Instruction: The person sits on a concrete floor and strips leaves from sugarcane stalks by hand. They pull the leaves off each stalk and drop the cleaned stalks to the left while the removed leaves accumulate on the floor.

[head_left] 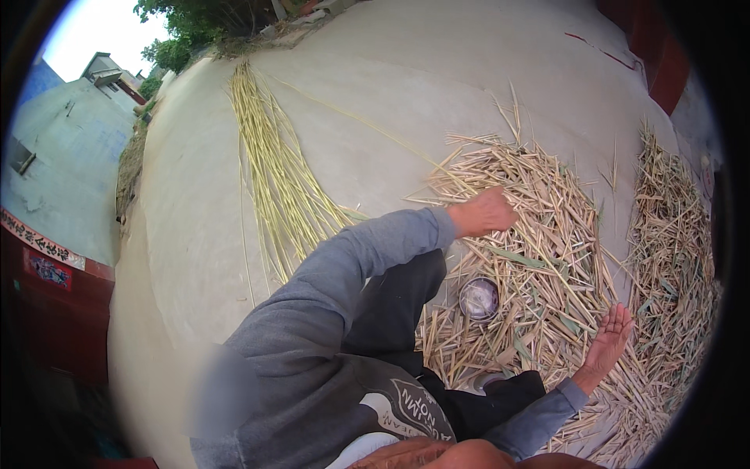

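My left hand (pixel 486 212) is closed in a fist above the near-left part of a pile of dry stalk pieces and leaf sheaths (pixel 539 211). A long thin yellow-green stalk (pixel 363 121) runs from the far left down to this fist, which grips its end. My right hand (pixel 609 341) is open at the right side of the pile, palm showing and fingers stretched out, with nothing visible in it. Between my hands, a small round bowl (pixel 479 299) with a dark rim stands among the pieces; its contents are hard to make out.
A bundle of long peeled stalks (pixel 269 148) fans out on the concrete ground (pixel 195 195) to the left. Another heap of dry stalks and leaves (pixel 672 242) lies along the right wall. A pale wall (pixel 74 148) and dark red doorway (pixel 62 313) stand far left.
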Demonstrator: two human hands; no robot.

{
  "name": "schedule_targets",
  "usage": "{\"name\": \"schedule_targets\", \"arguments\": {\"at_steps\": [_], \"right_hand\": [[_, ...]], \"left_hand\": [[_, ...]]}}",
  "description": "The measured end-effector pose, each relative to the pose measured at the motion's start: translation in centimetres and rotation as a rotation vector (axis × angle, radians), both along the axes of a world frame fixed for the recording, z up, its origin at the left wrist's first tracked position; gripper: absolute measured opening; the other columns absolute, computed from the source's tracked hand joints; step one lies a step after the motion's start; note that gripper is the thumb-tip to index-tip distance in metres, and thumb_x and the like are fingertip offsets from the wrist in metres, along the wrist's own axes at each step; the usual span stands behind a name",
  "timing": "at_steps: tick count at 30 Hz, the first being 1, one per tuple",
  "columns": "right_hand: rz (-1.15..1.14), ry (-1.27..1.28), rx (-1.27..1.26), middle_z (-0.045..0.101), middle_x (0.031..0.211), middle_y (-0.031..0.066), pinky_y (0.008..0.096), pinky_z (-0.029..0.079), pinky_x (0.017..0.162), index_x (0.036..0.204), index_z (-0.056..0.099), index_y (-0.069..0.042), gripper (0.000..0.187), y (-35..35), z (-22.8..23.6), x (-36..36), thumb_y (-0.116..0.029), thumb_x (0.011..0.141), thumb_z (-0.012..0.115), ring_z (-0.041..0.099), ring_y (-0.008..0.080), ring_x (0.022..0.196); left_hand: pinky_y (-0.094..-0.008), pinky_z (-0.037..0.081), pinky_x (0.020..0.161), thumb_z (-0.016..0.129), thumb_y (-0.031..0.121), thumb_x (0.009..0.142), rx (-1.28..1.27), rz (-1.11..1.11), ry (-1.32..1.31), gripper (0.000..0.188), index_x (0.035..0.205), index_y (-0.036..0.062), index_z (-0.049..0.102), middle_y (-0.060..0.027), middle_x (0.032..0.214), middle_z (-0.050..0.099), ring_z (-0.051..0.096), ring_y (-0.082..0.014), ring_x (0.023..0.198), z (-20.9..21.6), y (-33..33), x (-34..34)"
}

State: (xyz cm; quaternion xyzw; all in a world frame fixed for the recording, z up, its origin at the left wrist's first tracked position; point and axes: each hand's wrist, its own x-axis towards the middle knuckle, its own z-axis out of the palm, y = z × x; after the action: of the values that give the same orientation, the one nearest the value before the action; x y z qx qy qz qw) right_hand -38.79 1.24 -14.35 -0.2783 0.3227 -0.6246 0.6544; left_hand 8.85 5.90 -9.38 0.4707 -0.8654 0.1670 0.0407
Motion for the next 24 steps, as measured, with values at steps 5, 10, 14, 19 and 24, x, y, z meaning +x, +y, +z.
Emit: {"name": "schedule_targets", "arguments": {"at_steps": [5,10,14,19,24], "right_hand": [[0.034,0.206,0.099,0.066,0.132,0.0108,0.0309,0.049,0.098,0.142,0.053,0.000,0.056,-0.4,-1.1,-0.7,-0.039,0.103,0.064,0.064,0.0196,0.118],[0.089,0.498,0.193,0.072,0.119,0.0072,0.0271,0.051,0.088,0.131,0.061,-0.004,0.050,-0.3,-2.7,0.7,-0.039,0.098,0.072,0.070,0.0166,0.105],[0.161,0.658,0.204,0.071,0.119,0.0094,0.0316,0.053,0.088,0.127,0.062,-0.004,0.049,-0.1,-3.0,1.4,-0.040,0.096,0.073,0.069,0.0188,0.107],[0.127,1.123,0.149,0.075,0.100,0.0092,0.0293,0.054,0.073,0.114,0.068,0.002,0.035,1.1,-4.9,2.2,-0.029,0.096,0.069,0.072,0.0168,0.089],[0.259,1.439,-0.095,0.073,0.088,0.0191,0.0409,0.054,0.074,0.095,0.072,-0.001,0.031,1.9,-10.2,4.6,-0.031,0.086,0.072,0.070,0.0360,0.080]], "left_hand": [[-0.0400,0.046,0.075,0.067,0.008,0.075,0.074,0.376,-0.206,0.018,0.092,0.0084,0.061,-0.0068,0.083,0.066,0.066,-0.0254,0.084,1.6,6.6,11.6],[-0.0426,0.045,0.075,0.067,0.003,0.072,0.176,0.539,-0.329,0.022,0.093,0.0087,0.061,-0.0069,0.086,0.066,0.065,-0.0286,0.088,2.5,15.4,25.7],[-0.0447,0.047,0.086,0.067,0.008,0.077,0.165,0.726,-0.373,0.015,0.091,0.0134,0.066,-0.0056,0.086,0.067,0.062,-0.0280,0.100,-0.6,22.3,36.9],[-0.0495,0.052,0.091,0.068,0.010,0.079,0.859,0.799,-0.491,0.025,0.102,0.0175,0.073,-0.0068,0.107,0.072,0.068,-0.0298,0.108,-12.9,30.5,40.3],[-0.0520,0.053,0.093,0.062,0.016,0.087,1.014,0.786,0.132,0.022,0.106,0.0175,0.073,-0.0145,0.118,0.071,0.066,-0.0368,0.113,-29.2,27.6,30.7]]}}
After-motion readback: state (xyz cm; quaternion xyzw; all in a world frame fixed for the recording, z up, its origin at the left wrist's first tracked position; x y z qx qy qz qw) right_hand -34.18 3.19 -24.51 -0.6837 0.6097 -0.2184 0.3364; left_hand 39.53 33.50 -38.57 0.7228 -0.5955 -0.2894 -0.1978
